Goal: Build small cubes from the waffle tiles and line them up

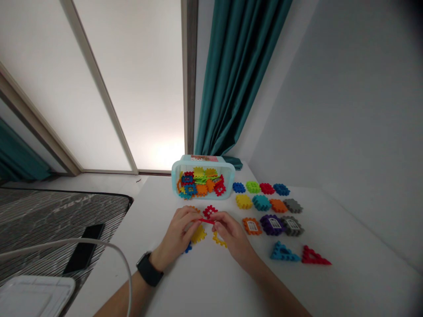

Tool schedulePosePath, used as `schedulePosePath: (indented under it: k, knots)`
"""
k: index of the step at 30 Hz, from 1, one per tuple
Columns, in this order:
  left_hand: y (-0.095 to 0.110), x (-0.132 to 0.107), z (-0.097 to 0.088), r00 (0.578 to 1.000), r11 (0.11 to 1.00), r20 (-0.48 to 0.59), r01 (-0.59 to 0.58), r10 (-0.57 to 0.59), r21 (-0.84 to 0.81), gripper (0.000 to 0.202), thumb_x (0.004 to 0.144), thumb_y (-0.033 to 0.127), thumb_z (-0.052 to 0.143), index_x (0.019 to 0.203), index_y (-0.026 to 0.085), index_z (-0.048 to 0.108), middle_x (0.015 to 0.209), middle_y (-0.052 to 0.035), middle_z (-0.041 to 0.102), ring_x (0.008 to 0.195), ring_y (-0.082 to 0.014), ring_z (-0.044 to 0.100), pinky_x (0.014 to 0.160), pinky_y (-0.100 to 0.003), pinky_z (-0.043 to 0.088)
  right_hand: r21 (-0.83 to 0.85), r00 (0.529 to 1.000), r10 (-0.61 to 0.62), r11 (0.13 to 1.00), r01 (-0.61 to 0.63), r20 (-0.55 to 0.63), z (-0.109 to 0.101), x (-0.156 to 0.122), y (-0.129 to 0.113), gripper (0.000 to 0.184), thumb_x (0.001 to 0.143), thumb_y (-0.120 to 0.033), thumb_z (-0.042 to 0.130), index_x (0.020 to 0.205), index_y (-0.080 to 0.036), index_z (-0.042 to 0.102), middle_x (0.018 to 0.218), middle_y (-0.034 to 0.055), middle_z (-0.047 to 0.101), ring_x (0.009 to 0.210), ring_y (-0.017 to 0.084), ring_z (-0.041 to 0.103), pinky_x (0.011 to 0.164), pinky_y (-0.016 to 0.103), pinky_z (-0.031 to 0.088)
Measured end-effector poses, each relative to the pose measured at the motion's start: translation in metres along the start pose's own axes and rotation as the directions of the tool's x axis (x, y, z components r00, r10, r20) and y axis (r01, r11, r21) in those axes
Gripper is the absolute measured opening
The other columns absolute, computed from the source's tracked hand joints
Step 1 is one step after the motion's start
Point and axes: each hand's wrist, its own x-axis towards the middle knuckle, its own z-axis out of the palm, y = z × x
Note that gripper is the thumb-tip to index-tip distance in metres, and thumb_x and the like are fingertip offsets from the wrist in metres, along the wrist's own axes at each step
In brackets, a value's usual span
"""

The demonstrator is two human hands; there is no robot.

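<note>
Between my two hands a thin red plastic building piece is seen edge-on. My left hand, with a black watch on the wrist, pinches its left end. My right hand grips the other end with thumb and fingers. Just behind the held piece lies a red window piece on the white table. Below the hands are a yellow piece, a yellow open-frame piece and a blue piece, partly covered by my left hand. An orange piece peeks out behind the left fingers.
A pale blue bin of mixed pieces lies tipped toward me at the back. To the right, colored stacks such as a teal one stand in rows, with blue triangles and red triangles nearer. A white cable crosses the lower left.
</note>
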Motion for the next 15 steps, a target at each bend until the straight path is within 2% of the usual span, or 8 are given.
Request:
schedulePosePath:
  k: [4, 6, 10, 15]
  knots:
    - [0.003, 0.001, 0.0, 0.999, 1.0, 0.047, 0.01, -0.01, 0.013, 0.017, 0.097, 0.029, 0.055, 0.107, 0.023, 0.067, 0.108, -0.0092, 0.068, 0.106, -0.0244, 0.061, 0.096, -0.042, 0.05, 0.075, 0.998, -0.022, 0.997, 0.018, 0.052, -0.003, 0.003, 0.002, 0.03, 0.087, -0.044, 0.066, 0.108, -0.023, 0.063, 0.106, 0.0088, 0.071, 0.096, 0.023, 0.068, 0.086, 0.037, 0.056]
    - [0.005, 0.001, 0.001, 0.996, 1.0, 0.087, 0.014, -0.015, 0.017, 0.021, 0.092, 0.028, 0.063, 0.112, 0.023, 0.064, 0.113, -0.0091, 0.067, 0.109, -0.0252, 0.06, 0.097, -0.042, 0.049, 0.079, 0.995, -0.059, 0.995, 0.053, 0.082, -0.005, 0.003, 0.004, 0.029, 0.088, -0.04, 0.066, 0.111, -0.023, 0.062, 0.113, 0.0102, 0.07, 0.105, 0.024, 0.067, 0.093, 0.04, 0.055]
    - [0.005, 0.001, 0.002, 0.993, 0.999, 0.11, 0.035, -0.036, 0.014, 0.035, 0.087, 0.031, 0.07, 0.12, 0.023, 0.06, 0.118, -0.0096, 0.065, 0.112, -0.0261, 0.06, 0.097, -0.042, 0.049, -0.048, 0.979, -0.168, 0.983, 0.175, 0.112, -0.01, 0.004, 0.006, 0.03, 0.089, -0.033, 0.065, 0.118, -0.024, 0.062, 0.124, 0.0099, 0.065, 0.119, 0.024, 0.061, 0.105, 0.043, 0.049]
    - [-0.001, 0.0, 0.004, 0.99, 0.999, 0.137, 0.036, -0.037, 0.013, 0.04, 0.088, 0.033, 0.071, 0.124, 0.025, 0.058, 0.121, -0.01, 0.064, 0.113, -0.0267, 0.059, 0.098, -0.043, 0.049, -0.228, 0.948, -0.286, 0.922, 0.312, 0.141, -0.016, 0.004, 0.002, 0.027, 0.09, -0.027, 0.065, 0.117, -0.026, 0.066, 0.124, 0.009, 0.064, 0.121, 0.024, 0.06, 0.108, 0.042, 0.047]
